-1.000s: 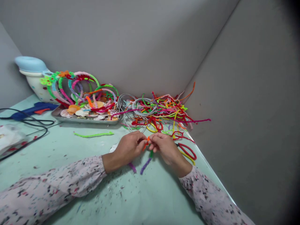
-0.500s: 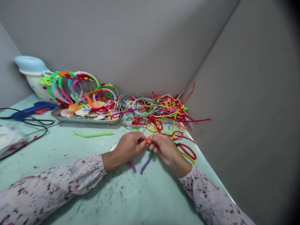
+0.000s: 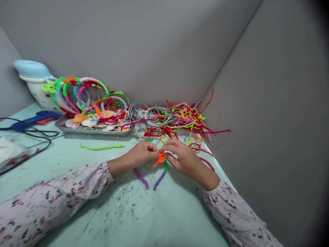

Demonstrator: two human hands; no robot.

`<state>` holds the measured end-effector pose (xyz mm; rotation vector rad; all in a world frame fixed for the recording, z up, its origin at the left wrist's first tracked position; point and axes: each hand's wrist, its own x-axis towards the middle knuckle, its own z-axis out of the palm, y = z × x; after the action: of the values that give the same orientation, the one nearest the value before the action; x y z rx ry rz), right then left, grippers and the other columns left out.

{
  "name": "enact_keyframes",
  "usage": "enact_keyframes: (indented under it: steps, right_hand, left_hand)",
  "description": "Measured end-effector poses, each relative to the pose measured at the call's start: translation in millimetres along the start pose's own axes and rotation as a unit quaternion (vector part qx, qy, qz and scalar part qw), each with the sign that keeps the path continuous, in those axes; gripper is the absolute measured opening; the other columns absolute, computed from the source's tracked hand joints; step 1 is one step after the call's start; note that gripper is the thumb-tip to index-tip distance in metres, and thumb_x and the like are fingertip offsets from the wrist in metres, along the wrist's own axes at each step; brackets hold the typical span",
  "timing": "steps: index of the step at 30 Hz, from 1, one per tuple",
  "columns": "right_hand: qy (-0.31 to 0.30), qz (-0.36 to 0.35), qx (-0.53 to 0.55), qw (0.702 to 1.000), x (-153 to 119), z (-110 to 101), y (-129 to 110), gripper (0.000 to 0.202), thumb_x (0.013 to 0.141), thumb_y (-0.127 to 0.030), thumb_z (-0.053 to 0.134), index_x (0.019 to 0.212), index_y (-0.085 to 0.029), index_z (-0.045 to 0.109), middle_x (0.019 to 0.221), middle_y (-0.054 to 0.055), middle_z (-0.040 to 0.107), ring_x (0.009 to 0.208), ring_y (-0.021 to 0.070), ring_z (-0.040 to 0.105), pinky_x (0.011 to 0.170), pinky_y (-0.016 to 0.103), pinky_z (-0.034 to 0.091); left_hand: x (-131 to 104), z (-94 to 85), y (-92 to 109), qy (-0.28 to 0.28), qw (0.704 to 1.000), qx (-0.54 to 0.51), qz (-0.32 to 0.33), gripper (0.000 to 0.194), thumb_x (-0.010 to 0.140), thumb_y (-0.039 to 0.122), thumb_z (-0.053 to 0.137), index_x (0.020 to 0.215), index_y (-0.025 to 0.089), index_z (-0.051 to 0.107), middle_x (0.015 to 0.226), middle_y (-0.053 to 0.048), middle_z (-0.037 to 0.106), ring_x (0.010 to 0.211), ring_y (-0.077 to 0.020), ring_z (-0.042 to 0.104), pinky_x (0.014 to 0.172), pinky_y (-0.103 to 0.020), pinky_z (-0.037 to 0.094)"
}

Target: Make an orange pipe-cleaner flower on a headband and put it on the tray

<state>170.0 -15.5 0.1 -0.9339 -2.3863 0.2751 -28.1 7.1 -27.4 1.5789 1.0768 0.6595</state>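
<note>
Between my hands is a bright orange pipe-cleaner shape (image 3: 160, 159), like a small flower. My left hand (image 3: 145, 152) is closed, thumb and fingertips pinching the orange piece at its left edge. My right hand (image 3: 182, 157) is open at its right side, thumb and forefinger apart and close to it; whether they touch it I cannot tell. Below lies a curved band wrapped in fuzzy pipe cleaner (image 3: 159, 181), with one purple-and-green end and one purple end showing. The band's upper part is hidden behind my hands.
Behind my hands lies a tangled heap of pipe cleaners and wire loops (image 3: 177, 118). A metal tray (image 3: 95, 132) holds shells and wrapped hoops. Left are a blue glue gun (image 3: 36, 121), its black cable and a lidded container (image 3: 38, 85). Red-handled scissors (image 3: 207, 164) lie partly behind my right hand.
My right fingers have spread from their pinch and moved slightly up and right. More of the orange shape shows, now hanging below my left fingertips. My left hand has shifted slightly.
</note>
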Motion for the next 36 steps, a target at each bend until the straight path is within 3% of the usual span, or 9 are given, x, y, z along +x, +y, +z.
enact_keyframes:
  steps: [12,17,24,28,32,36]
  right_hand:
    - [-0.079,-0.051,-0.034,0.995,-3,-3,5,0.023,0.089,-0.017,0.051,0.102,-0.025,0.068,0.093,0.005,0.066,0.084,0.0152,0.059,0.073,0.026,0.045]
    - [-0.089,-0.06,-0.051,0.993,-2,-3,2,0.022,0.09,-0.017,0.049,0.097,-0.024,0.069,0.094,0.005,0.066,0.085,0.0153,0.059,0.075,0.027,0.044]
    - [-0.085,-0.052,-0.058,0.993,-4,0,1,0.019,0.087,-0.013,0.05,0.092,-0.021,0.066,0.089,0.006,0.064,0.083,0.0157,0.058,0.074,0.027,0.043]
    - [-0.085,-0.014,-0.059,0.995,-4,2,0,0.013,0.085,-0.015,0.051,0.088,-0.018,0.064,0.086,0.006,0.063,0.081,0.0164,0.057,0.074,0.027,0.042]
    - [-0.058,0.066,-0.029,0.996,-1,9,-3,0.01,0.08,-0.012,0.053,0.078,-0.016,0.062,0.078,0.003,0.061,0.071,0.0137,0.054,0.066,0.025,0.039]
    - [-0.049,0.175,0.056,0.982,2,17,-5,0.014,0.076,-0.011,0.05,0.066,-0.016,0.058,0.066,-0.001,0.057,0.062,0.0113,0.05,0.057,0.022,0.034]
  left_hand:
    - [-3,-10.3,5,-0.138,0.99,-0.022,0.002,0.011,0.068,0.022,0.057,0.067,0.016,0.066,0.056,0.003,0.055,0.05,-0.0075,0.042,0.051,-0.02,0.034]
    - [-4,-12.3,8,-0.155,0.988,-0.013,-0.008,0.01,0.065,0.021,0.055,0.064,0.016,0.064,0.056,0.003,0.054,0.05,-0.0085,0.041,0.05,-0.021,0.033]
    - [-4,-6.4,6,-0.106,0.992,0.067,0.019,0.012,0.063,0.021,0.053,0.066,0.015,0.063,0.055,0.003,0.055,0.05,-0.0086,0.043,0.048,-0.021,0.031]
    - [-8,2.3,8,-0.025,0.981,0.174,0.077,0.012,0.068,0.022,0.051,0.068,0.016,0.062,0.059,0.002,0.059,0.054,-0.0105,0.048,0.051,-0.022,0.033]
    - [-15,10.1,9,0.071,0.929,0.318,0.175,0.01,0.071,0.021,0.052,0.071,0.017,0.061,0.069,-0.001,0.062,0.062,-0.0134,0.052,0.059,-0.025,0.036]
    - [-19,13.9,7,0.092,0.857,0.437,0.259,0.012,0.075,0.018,0.05,0.075,0.015,0.061,0.077,-0.006,0.063,0.074,-0.0185,0.055,0.071,-0.03,0.039]
